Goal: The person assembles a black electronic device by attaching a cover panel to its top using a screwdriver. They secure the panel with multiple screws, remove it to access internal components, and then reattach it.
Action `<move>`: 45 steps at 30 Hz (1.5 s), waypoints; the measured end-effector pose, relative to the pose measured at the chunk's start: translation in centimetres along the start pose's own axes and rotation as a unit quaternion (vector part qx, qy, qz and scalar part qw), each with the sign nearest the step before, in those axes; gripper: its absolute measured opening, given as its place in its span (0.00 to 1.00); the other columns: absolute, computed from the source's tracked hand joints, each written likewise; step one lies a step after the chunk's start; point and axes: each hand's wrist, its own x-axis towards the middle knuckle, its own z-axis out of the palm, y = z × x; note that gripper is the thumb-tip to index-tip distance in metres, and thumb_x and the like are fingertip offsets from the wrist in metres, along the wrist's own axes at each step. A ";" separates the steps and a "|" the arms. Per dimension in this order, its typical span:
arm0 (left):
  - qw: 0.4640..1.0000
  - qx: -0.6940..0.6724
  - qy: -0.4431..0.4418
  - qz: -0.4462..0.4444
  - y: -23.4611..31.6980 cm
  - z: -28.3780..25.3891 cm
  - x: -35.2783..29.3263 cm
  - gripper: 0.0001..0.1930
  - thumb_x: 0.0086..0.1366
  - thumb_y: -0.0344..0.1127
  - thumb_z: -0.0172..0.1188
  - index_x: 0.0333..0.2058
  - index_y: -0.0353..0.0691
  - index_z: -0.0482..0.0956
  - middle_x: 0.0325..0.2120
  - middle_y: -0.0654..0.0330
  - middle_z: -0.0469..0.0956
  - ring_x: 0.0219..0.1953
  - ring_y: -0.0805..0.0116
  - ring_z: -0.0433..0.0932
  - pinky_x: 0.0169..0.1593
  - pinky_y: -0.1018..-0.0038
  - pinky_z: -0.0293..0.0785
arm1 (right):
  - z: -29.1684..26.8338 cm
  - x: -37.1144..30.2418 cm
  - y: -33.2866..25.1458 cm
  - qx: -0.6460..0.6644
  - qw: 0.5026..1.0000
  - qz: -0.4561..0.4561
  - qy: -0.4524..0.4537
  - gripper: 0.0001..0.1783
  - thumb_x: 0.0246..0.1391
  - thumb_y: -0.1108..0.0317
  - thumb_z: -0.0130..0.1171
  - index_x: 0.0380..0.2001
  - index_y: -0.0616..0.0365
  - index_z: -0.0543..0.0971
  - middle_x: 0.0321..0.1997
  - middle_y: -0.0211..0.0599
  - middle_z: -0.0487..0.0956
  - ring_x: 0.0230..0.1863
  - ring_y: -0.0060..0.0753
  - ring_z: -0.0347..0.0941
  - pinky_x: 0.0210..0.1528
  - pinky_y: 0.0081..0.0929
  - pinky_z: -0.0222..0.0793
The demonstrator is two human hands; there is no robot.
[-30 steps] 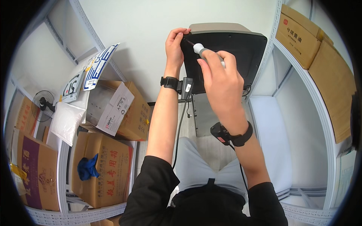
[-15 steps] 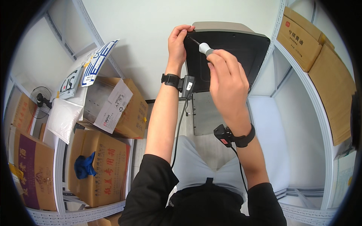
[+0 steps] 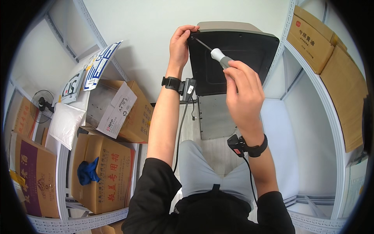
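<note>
My right hand point(image 3: 246, 91) is closed around the end of a screwdriver point(image 3: 219, 57) with a white and grey handle. Its thin shaft slants up and left to the upper left corner of a black panel point(image 3: 241, 64), where the tip meets a small hole or screw. That panel is the dark face of a large box-shaped unit point(image 3: 230, 25) with a beige-grey rim. My left hand point(image 3: 179, 45) grips the unit at that same corner, thumb and fingers bent over the edge. A wrist strap with a small black device is on each of my wrists.
A pale metal panel point(image 3: 214, 117) stands under the black one. Shelving on my left holds cardboard boxes point(image 3: 101, 171), a blue cloth point(image 3: 87, 171), white parcels point(image 3: 68, 121) and a fan point(image 3: 42, 103). More boxes point(image 3: 309, 39) sit on the right shelf.
My right hand has moved down and right, showing more of the screwdriver's handle and shaft. My left hand and the panel's left corner have shifted slightly left.
</note>
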 end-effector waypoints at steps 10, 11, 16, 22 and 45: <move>0.986 0.084 -0.145 0.022 0.5 -1.7 -0.3 0.21 0.59 0.21 0.54 0.53 0.35 0.68 0.54 0.54 0.68 0.57 0.67 0.65 0.62 0.72 0.58 | 0.2 -0.7 0.4 0.012 1.000 0.029 0.003 0.10 0.40 0.81 0.63 0.30 0.60 0.78 0.38 0.32 0.78 0.36 0.35 0.75 0.37 0.27 0.73; 0.985 0.081 -0.149 0.018 0.6 -1.9 -0.4 0.22 0.58 0.20 0.54 0.53 0.35 0.68 0.54 0.54 0.67 0.57 0.68 0.64 0.62 0.72 0.58 | 0.2 -0.6 0.3 0.011 0.999 0.031 0.005 0.10 0.40 0.81 0.64 0.30 0.60 0.78 0.38 0.32 0.78 0.35 0.35 0.75 0.37 0.27 0.73; 0.984 0.108 -0.141 0.022 0.3 -1.8 -0.5 0.23 0.57 0.18 0.54 0.53 0.35 0.68 0.55 0.56 0.67 0.57 0.69 0.64 0.61 0.73 0.60 | -0.1 -0.3 -0.2 0.002 0.999 0.037 0.003 0.10 0.40 0.81 0.64 0.29 0.59 0.78 0.38 0.32 0.78 0.35 0.34 0.75 0.36 0.26 0.73; 0.984 0.122 -0.121 0.041 -0.1 -1.6 -0.4 0.21 0.57 0.17 0.54 0.51 0.35 0.70 0.51 0.56 0.71 0.56 0.68 0.67 0.59 0.74 0.64 | 0.6 -0.2 -0.6 -0.018 1.000 0.018 0.001 0.10 0.40 0.80 0.64 0.30 0.59 0.78 0.38 0.32 0.78 0.35 0.33 0.75 0.36 0.25 0.73; 0.992 0.103 -0.067 0.018 0.1 -1.1 -0.3 0.20 0.53 0.14 0.55 0.46 0.34 0.74 0.47 0.58 0.74 0.53 0.70 0.70 0.54 0.75 0.68 | 3.3 -0.4 -2.5 0.002 0.998 0.058 0.019 0.17 0.43 0.73 0.67 0.38 0.58 0.74 0.32 0.37 0.77 0.25 0.31 0.74 0.24 0.23 0.72</move>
